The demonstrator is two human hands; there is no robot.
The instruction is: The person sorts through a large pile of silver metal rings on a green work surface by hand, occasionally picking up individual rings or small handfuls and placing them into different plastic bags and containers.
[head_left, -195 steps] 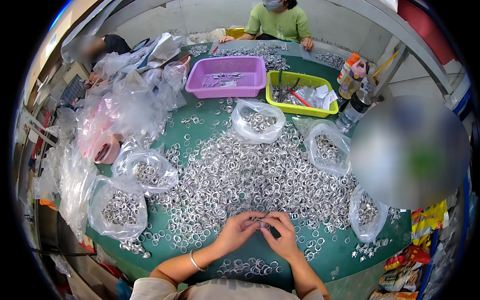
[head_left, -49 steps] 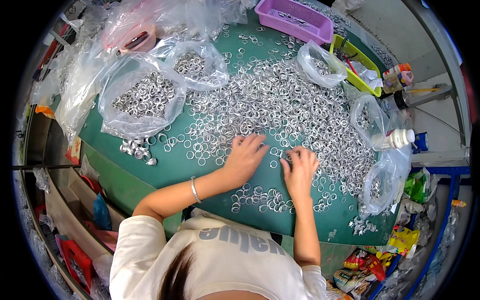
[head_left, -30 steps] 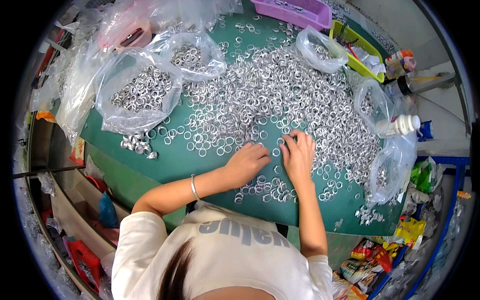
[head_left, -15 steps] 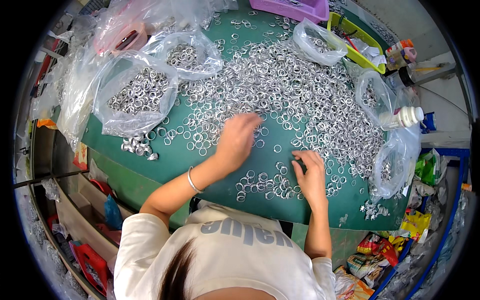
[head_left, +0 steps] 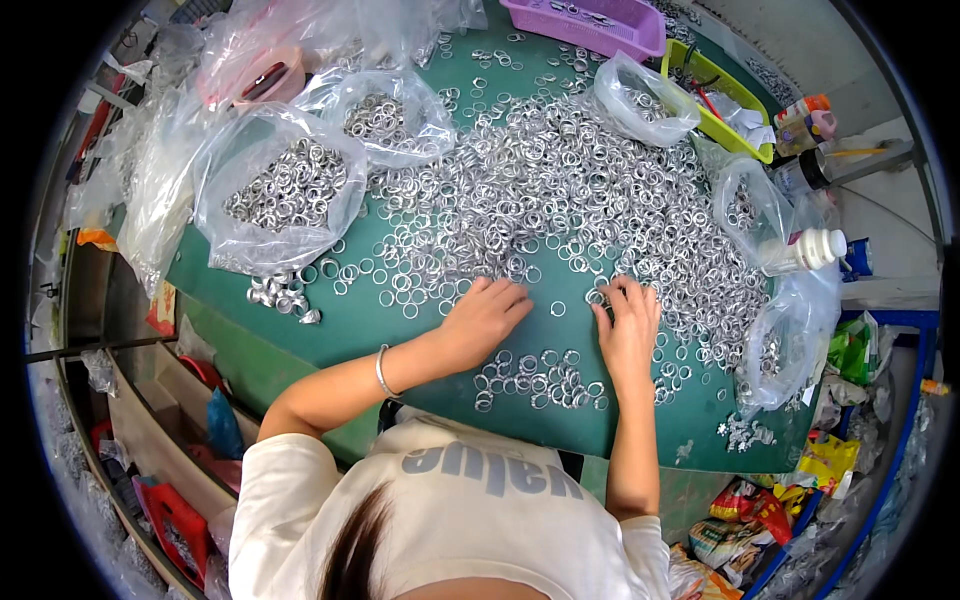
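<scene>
Covering a green table point(head_left: 350, 325), silver rings point(head_left: 560, 190), clear bags point(head_left: 280, 190) around, both hands' fingers spread, gripping nothing.

Green-topped counter point(head_left: 330, 325) fills most of the view. Blue metal rack point(head_left: 905, 330) on the right, grey concrete floor point(head_left: 880, 215) behind it, and maybe wooden shelving point(head_left: 150, 420) down the left side, hard to tell.

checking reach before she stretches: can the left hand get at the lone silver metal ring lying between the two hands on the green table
Probably yes: the left hand lies flat beside the lone silver metal ring, with only bare green table between them and nothing covering it.
</scene>
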